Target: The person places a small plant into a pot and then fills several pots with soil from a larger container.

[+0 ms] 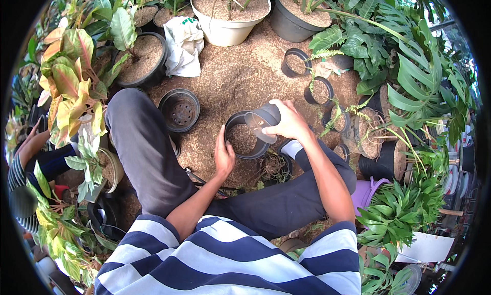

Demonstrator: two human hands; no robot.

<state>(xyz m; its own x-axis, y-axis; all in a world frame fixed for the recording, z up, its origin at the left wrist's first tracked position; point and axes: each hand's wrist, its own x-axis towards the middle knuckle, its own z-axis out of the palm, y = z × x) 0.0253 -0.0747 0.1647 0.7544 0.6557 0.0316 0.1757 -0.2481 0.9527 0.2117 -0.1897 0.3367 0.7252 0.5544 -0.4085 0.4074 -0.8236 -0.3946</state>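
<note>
A small grey see-through plastic cup [262,120] is gripped in my right hand [287,120], tilted over a black plastic plant pot [259,152]. The cup's mouth or base faces me; which one, I cannot tell. Light brown, chaff-like growing medium [241,138] shows inside the pot. My left hand [225,155] holds the pot's near left side, fingers straight along its outer wall and thumb near the rim. Left of this pot stands another black pot [179,110], with drainage holes visible in its bottom.
Small black pots with ferns [319,91] line the right side. A tangled plant in a dark pot [275,168] sits just below the held pot. Large planters [230,32] and a white sack [184,47] stand ahead. A purple bucket [366,195] is right; another person's arm [34,145] shows left.
</note>
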